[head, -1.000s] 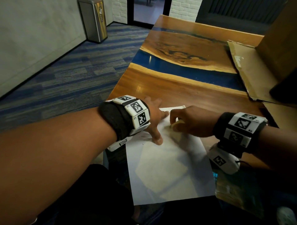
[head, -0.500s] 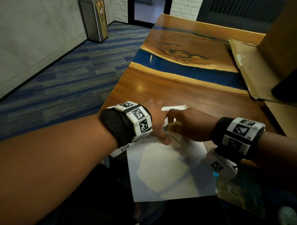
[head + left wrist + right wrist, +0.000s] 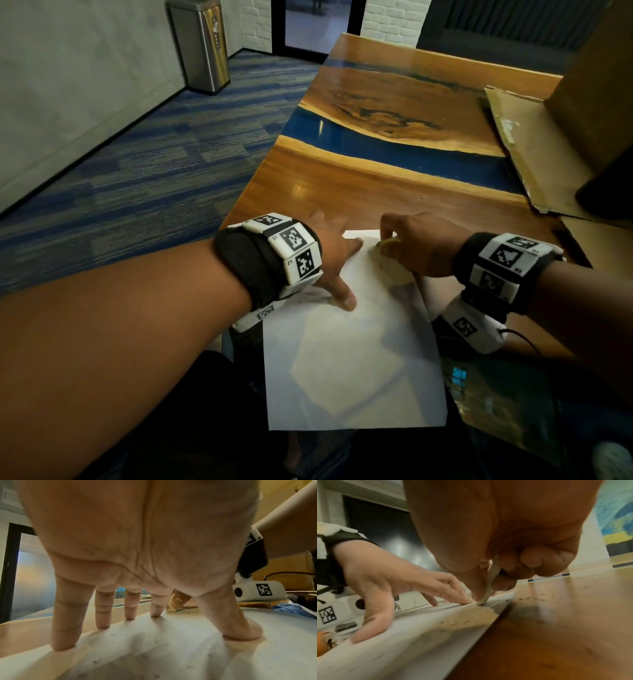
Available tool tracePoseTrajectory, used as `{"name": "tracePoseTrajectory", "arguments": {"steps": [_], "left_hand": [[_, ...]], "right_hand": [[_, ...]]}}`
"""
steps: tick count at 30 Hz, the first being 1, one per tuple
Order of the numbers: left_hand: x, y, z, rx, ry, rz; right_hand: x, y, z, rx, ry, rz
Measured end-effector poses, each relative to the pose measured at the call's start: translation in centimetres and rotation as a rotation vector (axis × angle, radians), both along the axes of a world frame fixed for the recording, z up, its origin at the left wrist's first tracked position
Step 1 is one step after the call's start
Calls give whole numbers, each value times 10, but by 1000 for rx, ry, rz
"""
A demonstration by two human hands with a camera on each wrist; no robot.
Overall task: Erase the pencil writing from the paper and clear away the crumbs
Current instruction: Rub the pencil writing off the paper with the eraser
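Note:
A white sheet of paper (image 3: 352, 359) lies on the near end of the wooden table (image 3: 359, 192), its near edge hanging over the table edge. My left hand (image 3: 337, 260) presses the paper's far left part with spread straight fingers (image 3: 102, 616). My right hand (image 3: 407, 243) pinches a pale eraser (image 3: 489, 582) between thumb and fingers, its tip on the paper's far right corner. Dark crumbs (image 3: 453, 622) speckle the paper (image 3: 412, 639) and the table (image 3: 565, 622) beside it. The left hand (image 3: 388, 582) shows beside the eraser.
Flattened cardboard (image 3: 534, 147) and a brown box (image 3: 603, 75) fill the table's right side. A metal bin (image 3: 202, 44) stands on the carpet at far left. Dark items sit at the table's near right (image 3: 513, 394).
The right hand with the eraser slid left toward the left hand, then back toward the far right corner. The left hand stays pressed on the paper.

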State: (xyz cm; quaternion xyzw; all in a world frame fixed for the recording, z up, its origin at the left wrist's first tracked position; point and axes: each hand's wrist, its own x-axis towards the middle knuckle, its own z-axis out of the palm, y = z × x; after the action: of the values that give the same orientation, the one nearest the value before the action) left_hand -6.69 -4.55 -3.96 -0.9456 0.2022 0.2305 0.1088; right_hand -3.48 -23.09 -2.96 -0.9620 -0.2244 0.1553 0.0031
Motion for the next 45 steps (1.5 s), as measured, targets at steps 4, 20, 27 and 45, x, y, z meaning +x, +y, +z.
{"name": "tracePoseTrajectory", "arguments": {"steps": [4,20,27,45], "left_hand": [[0,-3,6,-18,35,11],[0,-6,9,8,25,15],[2,-7,6,7,33,24],[3,-6,5,-1,37,18]], "right_hand": [[-24,6,-1,44,89,192],[-10,-15,5,-11,18,83],[-9,-20,5,-3,31,102],[-9,-11,1,21,26,91]]}}
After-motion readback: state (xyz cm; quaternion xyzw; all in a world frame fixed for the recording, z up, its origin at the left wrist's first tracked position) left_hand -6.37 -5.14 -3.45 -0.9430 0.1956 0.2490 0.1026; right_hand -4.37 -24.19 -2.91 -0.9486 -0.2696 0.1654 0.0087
